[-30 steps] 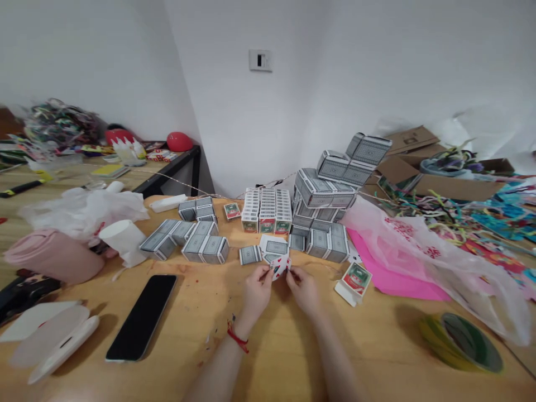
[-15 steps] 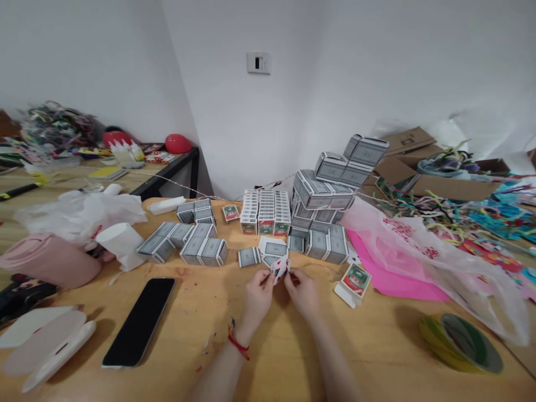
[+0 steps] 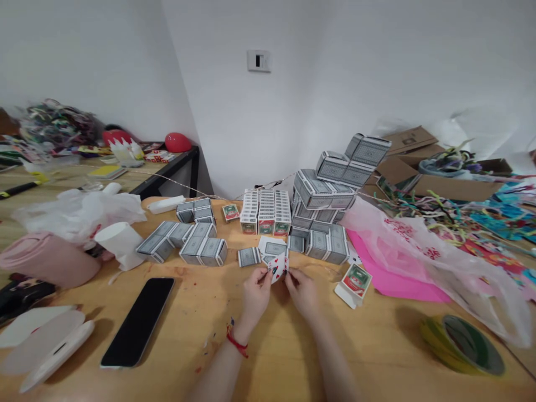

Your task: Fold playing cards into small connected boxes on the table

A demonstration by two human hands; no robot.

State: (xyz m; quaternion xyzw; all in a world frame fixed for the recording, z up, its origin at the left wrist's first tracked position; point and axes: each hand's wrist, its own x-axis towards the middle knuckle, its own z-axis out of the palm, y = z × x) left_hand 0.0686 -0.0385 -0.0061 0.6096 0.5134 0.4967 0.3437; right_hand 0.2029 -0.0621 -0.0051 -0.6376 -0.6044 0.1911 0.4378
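Observation:
My left hand [image 3: 255, 293] and my right hand [image 3: 302, 290] meet over the wooden table [image 3: 268, 357], both pinched on a small fan of miniature playing cards [image 3: 278, 267] with red and dark pips. A red string bracelet [image 3: 235, 341] circles my left wrist. Just beyond the cards lie loose face-down cards [image 3: 273, 247] and a small grey card box [image 3: 250, 256]. Behind them stand rows of small card packs [image 3: 266, 211] and a pile of grey patterned boxes [image 3: 333, 190].
A black phone [image 3: 138, 321] lies at the left, near a white paper cup [image 3: 119, 242] and grey boxes [image 3: 184, 243]. A red-green card pack [image 3: 355, 281], pink sheet [image 3: 389, 276], plastic bag [image 3: 439, 262] and tape roll [image 3: 463, 340] sit to the right.
The hands stay together on the cards; the fan has shifted only slightly upward. The view has drifted a little.

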